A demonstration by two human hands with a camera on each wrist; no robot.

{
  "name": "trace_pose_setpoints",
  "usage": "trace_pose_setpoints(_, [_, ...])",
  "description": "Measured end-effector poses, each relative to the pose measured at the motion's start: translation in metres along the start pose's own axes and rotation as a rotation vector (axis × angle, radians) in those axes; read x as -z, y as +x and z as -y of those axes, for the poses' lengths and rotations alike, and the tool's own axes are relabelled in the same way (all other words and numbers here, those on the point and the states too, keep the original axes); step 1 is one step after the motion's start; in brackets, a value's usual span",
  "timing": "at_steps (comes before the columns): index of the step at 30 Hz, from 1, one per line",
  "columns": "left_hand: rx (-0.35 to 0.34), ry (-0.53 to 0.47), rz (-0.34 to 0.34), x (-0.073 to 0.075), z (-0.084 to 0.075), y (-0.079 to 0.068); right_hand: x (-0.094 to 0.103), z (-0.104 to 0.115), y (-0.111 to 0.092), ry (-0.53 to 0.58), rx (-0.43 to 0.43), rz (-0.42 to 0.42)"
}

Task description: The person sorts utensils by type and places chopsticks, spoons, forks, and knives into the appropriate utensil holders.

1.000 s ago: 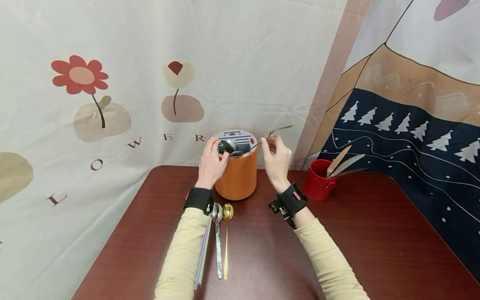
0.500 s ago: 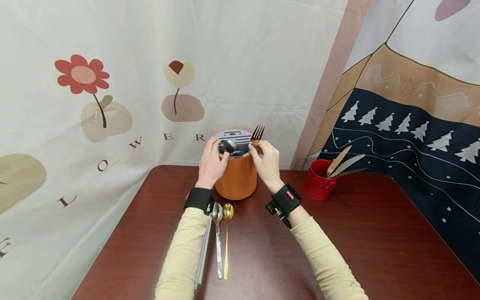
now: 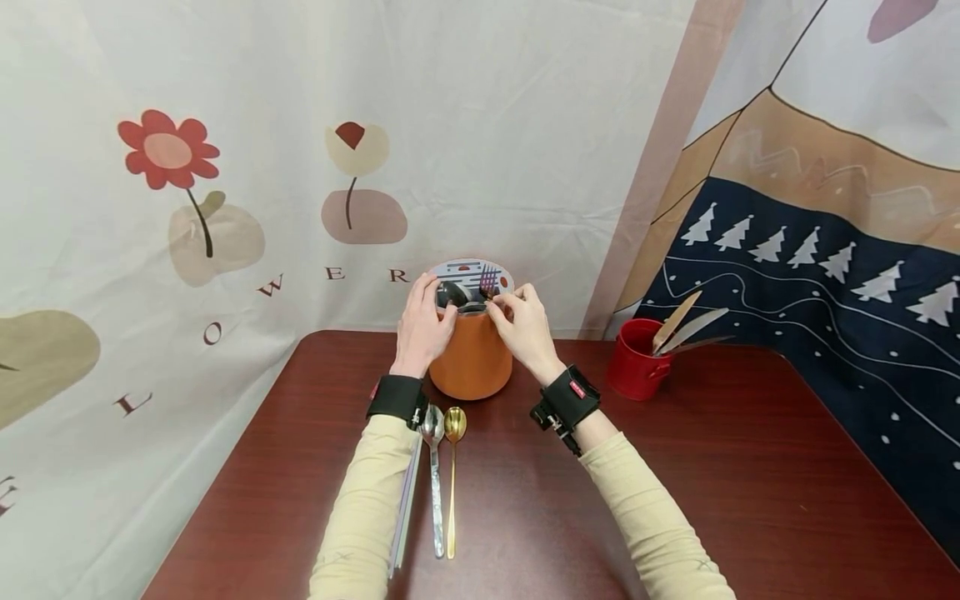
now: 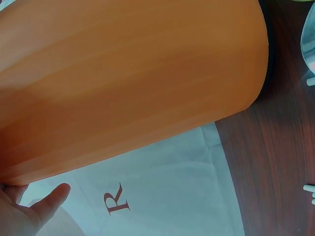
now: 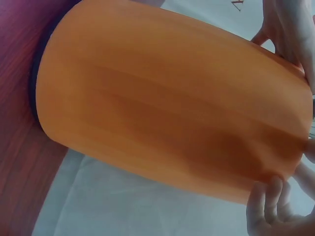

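An orange container stands upright at the back of the table, its lid or inner face patterned with stripes and dots. My left hand grips its rim on the left, thumb toward the front, beside dark, shiny spoon-like heads in the opening. At the rim's right side my right hand pinches a fork, whose tines point up; its handle is hidden in the container. In the right wrist view the container's side fills most of the picture, with right fingertips near its rim.
A silver spoon and a gold spoon lie in front of the container. Thin straws or sticks lie beside them, partly under the left sleeve. A red bucket with several knives stands at the right. A printed cloth hangs behind.
My right hand has moved left to the container, turning the fork from lying out sideways to upright and lowering it into the opening. The left hand has stayed at the rim.
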State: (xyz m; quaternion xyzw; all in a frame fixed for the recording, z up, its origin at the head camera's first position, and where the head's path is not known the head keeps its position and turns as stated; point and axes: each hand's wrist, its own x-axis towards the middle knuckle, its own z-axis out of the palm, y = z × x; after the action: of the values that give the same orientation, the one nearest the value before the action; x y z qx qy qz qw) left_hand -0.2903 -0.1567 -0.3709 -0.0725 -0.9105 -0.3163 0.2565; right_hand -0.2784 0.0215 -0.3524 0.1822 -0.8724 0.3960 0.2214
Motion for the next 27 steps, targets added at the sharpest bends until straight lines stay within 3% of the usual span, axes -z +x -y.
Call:
trace_pose_setpoints(16, [0.002,-0.006,0.004,-0.002,-0.001,0.000,-0.004,-0.015,-0.030,0.159,0.099,-0.019])
trace_pose_setpoints(21, [-0.009,-0.015,-0.010,-0.002,0.001,0.000,-0.011,-0.016,-0.044,0.173,0.080,-0.020])
trace_pose_setpoints(27, [-0.016,-0.014,-0.023,-0.004,0.003,0.001,-0.023,-0.018,-0.064,0.149,0.021,0.041])
